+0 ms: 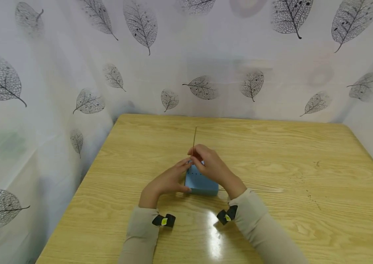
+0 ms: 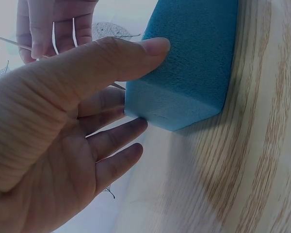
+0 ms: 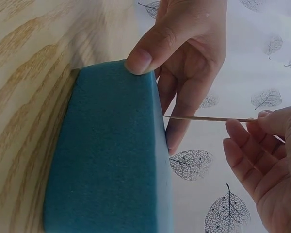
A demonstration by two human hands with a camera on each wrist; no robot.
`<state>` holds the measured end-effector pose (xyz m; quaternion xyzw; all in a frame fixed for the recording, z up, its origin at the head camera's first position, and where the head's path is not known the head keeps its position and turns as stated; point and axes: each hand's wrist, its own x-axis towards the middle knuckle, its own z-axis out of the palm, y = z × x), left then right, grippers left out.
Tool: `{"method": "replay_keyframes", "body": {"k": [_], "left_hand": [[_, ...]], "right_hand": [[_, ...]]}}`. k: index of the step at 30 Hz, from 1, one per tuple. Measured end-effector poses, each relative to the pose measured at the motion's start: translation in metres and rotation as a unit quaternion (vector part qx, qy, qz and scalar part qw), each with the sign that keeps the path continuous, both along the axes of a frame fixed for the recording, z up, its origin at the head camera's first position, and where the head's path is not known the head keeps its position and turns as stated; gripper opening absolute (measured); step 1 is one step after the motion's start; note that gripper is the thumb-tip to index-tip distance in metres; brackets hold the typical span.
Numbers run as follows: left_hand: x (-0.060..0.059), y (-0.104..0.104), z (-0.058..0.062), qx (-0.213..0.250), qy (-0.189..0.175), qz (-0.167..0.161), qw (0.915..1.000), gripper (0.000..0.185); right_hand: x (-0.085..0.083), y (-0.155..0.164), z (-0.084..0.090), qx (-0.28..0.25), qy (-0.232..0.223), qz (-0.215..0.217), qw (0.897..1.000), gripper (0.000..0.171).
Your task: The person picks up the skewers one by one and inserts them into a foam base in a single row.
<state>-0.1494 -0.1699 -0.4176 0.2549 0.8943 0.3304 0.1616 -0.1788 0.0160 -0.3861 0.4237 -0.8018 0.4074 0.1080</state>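
A blue foam block with a row of small dark holes in its top lies on the table. My left hand grips its left end, the thumb pressed on the near face and other fingers against the end and top. Above the block, my right hand pinches a thin wooden skewer between thumb and fingers. The skewer stands nearly upright in the head view. In the right wrist view its pointed lower end meets the block's top near the left fingers; whether it has entered the foam I cannot tell.
Several loose thin skewers lie fanned on the wood-grain table right of the block, partly behind the right forearm. A leaf-patterned curtain hangs behind the table and on both sides.
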Motion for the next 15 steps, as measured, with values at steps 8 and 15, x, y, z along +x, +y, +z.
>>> {"method": "replay_keyframes", "body": {"k": [8, 15], "left_hand": [[0.000, -0.001, 0.000, 0.007, -0.002, 0.000, 1.0000, 0.086], [-0.001, -0.002, 0.000, 0.018, -0.003, -0.008, 0.9998, 0.089]], "right_hand": [[0.001, -0.004, -0.009, 0.006, -0.013, 0.002, 1.000, 0.009], [0.003, -0.008, -0.017, 0.013, -0.028, -0.003, 1.000, 0.004]]}}
